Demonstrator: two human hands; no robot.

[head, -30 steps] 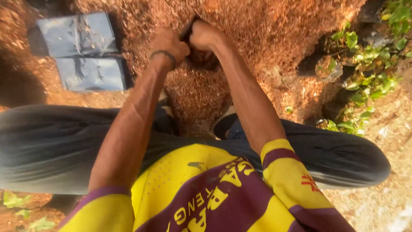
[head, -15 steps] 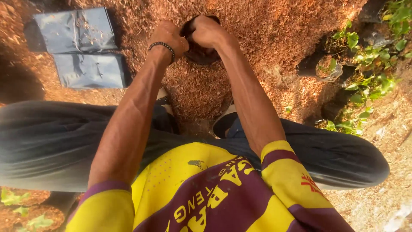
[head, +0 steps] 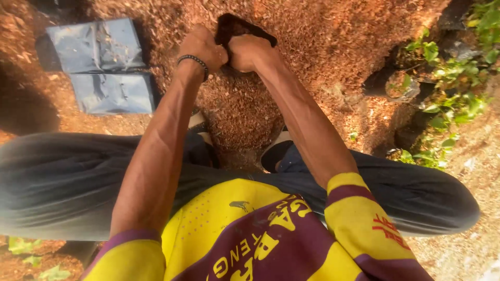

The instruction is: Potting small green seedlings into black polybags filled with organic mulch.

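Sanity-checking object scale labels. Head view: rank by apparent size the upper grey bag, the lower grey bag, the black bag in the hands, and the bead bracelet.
1. upper grey bag
2. lower grey bag, close to the upper one, so that order is unsure
3. black bag, partly hidden by left hand and right hand
4. bead bracelet

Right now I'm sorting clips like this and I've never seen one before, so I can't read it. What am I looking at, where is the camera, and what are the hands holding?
There is no machine here. The camera sits on a person's head and looks down, so you see their own arms, yellow and maroon shirt and dark trousers. The person is bent over a heap of reddish-brown wood shavings. The left hand, with a bead bracelet on its wrist, and the right hand are close together, both gripping the rim of a small black bag set into the heap. To the left lie flat grey plastic bags. Green leafy plants grow at the right.
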